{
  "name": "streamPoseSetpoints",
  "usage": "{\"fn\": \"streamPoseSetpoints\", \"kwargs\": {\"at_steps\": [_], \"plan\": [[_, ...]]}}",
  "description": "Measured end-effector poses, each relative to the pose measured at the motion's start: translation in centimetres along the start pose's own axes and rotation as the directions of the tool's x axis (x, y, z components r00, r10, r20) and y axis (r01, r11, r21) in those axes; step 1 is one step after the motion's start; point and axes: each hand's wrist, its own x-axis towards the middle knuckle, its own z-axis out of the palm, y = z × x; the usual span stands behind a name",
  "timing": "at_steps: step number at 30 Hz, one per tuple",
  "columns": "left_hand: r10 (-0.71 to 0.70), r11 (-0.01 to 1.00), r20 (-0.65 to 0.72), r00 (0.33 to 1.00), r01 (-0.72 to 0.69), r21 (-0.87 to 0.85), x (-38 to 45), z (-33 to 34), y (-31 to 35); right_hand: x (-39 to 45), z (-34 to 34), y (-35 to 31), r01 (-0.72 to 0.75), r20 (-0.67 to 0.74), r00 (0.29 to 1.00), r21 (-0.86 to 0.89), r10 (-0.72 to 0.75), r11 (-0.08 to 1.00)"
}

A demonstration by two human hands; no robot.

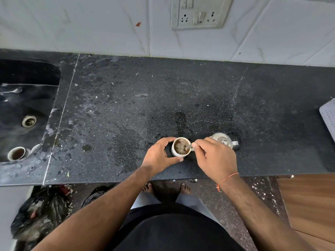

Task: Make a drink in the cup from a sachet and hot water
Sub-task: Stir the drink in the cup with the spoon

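My right hand pinches a thin metal spoon dipped in the small white ceramic cup of frothy brown drink; my left hand curls round the cup's left side, steadying it. I judge this the stirring step; next comes lifting the spoon clear. A steel kettle stands just right of the cup on the black speckled counter.

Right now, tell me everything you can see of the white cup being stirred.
The white cup is small and round, ceramic by its look, standing upright on the black speckled countertop near its front edge. It holds a brown, frothy drink nearly to the rim. The left hand curls around its left side, thumb along the front. The right hand pinches a metal spoon whose bowl dips into the drink. A steel kettle stands close on its right.
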Motion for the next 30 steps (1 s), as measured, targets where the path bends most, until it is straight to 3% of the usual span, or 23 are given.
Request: {"fn": "streamPoseSetpoints", "kwargs": {"at_steps": [5,13,20,27,30], "plan": [[-0.008,1.000,0.002,1.000,0.008,0.005,0.1,0.2,-0.2,-0.2,0.6,-0.3,0.018,-0.004,1.000,0.080,-0.017,0.997],[-0.007,1.000,0.003,1.000,0.007,-0.004,-0.1,-0.1,0.2,0.0,0.4,0.4,0.020,-0.044,0.999,-0.057,-0.023,0.998],[-0.017,1.000,0.007,1.000,0.017,-0.004,-0.2,0.0,0.2,-0.2,0.7,0.0,0.010,-0.019,1.000,0.105,-0.008,0.994],[-0.028,1.000,0.021,0.999,0.028,-0.006,-0.2,-0.1,0.2,-0.2,0.6,0.6,-0.007,-0.032,0.999,-0.031,0.006,1.000],[-0.040,0.999,0.027,0.999,0.041,-0.011,-0.1,-0.1,0.1,-0.6,0.7,0.8,-0.074,-0.015,0.997,0.012,0.074,0.997]]}}
